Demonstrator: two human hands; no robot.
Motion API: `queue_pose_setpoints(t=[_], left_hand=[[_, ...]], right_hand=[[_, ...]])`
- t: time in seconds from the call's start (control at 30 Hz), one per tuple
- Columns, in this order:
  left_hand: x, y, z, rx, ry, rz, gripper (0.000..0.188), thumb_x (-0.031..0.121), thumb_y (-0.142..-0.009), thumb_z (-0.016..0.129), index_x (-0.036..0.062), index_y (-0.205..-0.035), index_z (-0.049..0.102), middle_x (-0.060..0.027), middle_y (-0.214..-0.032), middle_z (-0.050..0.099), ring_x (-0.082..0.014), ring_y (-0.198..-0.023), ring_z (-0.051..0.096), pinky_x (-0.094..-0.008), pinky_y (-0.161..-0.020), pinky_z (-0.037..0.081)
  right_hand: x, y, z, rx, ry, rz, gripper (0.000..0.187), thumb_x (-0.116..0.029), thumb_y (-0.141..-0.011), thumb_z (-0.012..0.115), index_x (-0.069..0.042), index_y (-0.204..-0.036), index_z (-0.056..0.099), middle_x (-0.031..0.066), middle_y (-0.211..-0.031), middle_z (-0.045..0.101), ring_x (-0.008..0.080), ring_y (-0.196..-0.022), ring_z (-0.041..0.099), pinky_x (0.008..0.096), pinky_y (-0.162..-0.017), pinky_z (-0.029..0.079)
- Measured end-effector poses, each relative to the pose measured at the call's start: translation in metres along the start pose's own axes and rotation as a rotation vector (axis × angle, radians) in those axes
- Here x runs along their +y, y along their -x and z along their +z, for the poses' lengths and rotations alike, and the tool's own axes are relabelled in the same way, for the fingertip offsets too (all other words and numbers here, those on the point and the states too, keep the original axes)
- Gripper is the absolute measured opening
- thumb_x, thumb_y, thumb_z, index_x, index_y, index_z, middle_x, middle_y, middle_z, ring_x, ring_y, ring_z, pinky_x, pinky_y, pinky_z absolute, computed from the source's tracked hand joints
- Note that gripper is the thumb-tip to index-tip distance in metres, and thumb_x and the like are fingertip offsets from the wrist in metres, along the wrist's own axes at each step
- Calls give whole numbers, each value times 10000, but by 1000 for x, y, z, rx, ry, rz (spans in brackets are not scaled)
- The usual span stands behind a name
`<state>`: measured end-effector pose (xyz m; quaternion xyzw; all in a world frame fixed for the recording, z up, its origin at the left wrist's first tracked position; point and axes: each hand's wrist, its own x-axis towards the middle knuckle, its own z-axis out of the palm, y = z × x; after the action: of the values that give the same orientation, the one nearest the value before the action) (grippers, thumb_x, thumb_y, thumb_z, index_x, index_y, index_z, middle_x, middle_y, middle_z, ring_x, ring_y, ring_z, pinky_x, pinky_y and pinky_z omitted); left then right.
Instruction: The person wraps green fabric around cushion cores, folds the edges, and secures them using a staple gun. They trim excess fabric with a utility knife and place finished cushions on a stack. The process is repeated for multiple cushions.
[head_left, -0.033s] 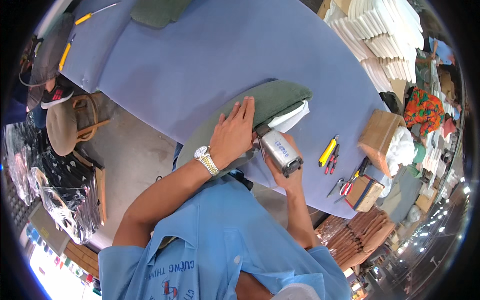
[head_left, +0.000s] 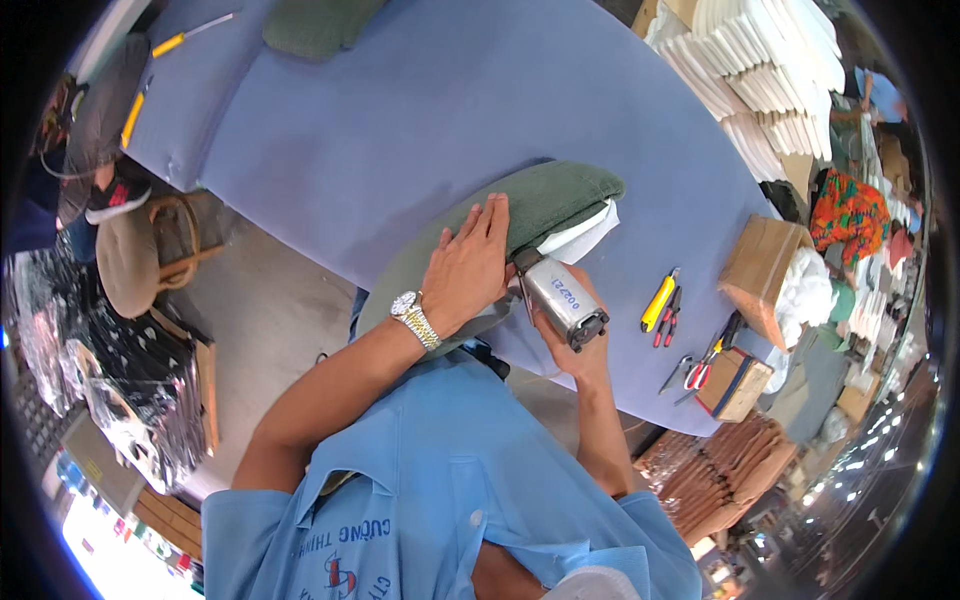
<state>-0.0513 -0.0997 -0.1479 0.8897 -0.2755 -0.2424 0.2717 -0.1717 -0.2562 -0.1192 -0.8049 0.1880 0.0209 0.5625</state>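
A curved green upholstered cushion [head_left: 565, 185] rests at the near edge of the blue-covered table. White lining fabric [head_left: 585, 235] sticks out from its right side. My left hand [head_left: 470, 255] lies on the cushion, fingers stretched out flat, a metal watch at the wrist. In my right hand [head_left: 585, 345] is a silver staple gun [head_left: 560, 298]. Its nose meets the cushion's edge beside the left fingertips and thumb. The gun's body hides most of the right fingers and the exact contact spot.
Right of the gun lie a yellow cutter [head_left: 658, 302], red-handled pliers [head_left: 668, 318] and scissors [head_left: 697, 375]. Beyond them stand cardboard boxes [head_left: 765, 265] and stacked white pads [head_left: 770, 70]. Another green piece [head_left: 315, 25] is at the far edge. Someone's leg and a round stool [head_left: 127, 260] are at left.
The surroundings have shifted very slightly in the picture. Both hands, the staple gun and the cushion keep the same places relative to one another.
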Motion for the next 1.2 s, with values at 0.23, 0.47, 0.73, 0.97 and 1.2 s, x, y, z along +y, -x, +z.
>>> queue_pose_setpoints(t=[0.23, 0.47, 0.73, 0.97, 1.2], left_hand=[[-2, -8, -6, -18, -3, -40, 898, 144, -827, 764, -44, -1548, 263, -327, -1523, 451, -481, -1303, 559, -588, -1095, 464], [-4, -6, -1, -36, 27, -61, 962, 86, -773, 797, -47, -1555, 253, -295, -1547, 441, -445, -1429, 450, -586, -1142, 428], [-4, -14, -12, -146, 91, 4, 1009, 163, -808, 794, 75, -1626, 211, -263, -1633, 319, -412, -1507, 342, -580, -1190, 362], [-106, -48, -7, -484, 848, -22, 730, 585, -1079, 390, 206, -1671, 193, -156, -1735, 112, -289, -1607, 83, -433, -1289, 105], [-84, -14, 8, -360, 588, 48, 706, 603, -1080, 320, 233, -1669, 200, -176, -1739, 63, -343, -1607, -11, -468, -1288, 66]], right_hand=[[5, 1, 2, 45, 7, -100, 573, -89, -753, 759, -36, -1309, 632, 145, -1109, 742, 270, -974, 741, 331, -856, 553], [-4, -2, -3, -54, 60, -18, 604, -89, -747, 758, -41, -1330, 607, 151, -1101, 729, 259, -955, 733, 335, -859, 549], [1, -7, 5, -36, 6, -5, 597, -94, -738, 751, -67, -1317, 608, 138, -1033, 728, 241, -934, 722, 327, -867, 536], [21, -6, 12, 38, -76, -50, 527, -108, -753, 747, -71, -1269, 647, 141, -1031, 738, 350, -930, 717, 372, -861, 552], [27, 1, 15, 107, -43, -143, 529, -113, -742, 753, -69, -1260, 654, 154, -1018, 742, 350, -924, 728, 374, -857, 562]])
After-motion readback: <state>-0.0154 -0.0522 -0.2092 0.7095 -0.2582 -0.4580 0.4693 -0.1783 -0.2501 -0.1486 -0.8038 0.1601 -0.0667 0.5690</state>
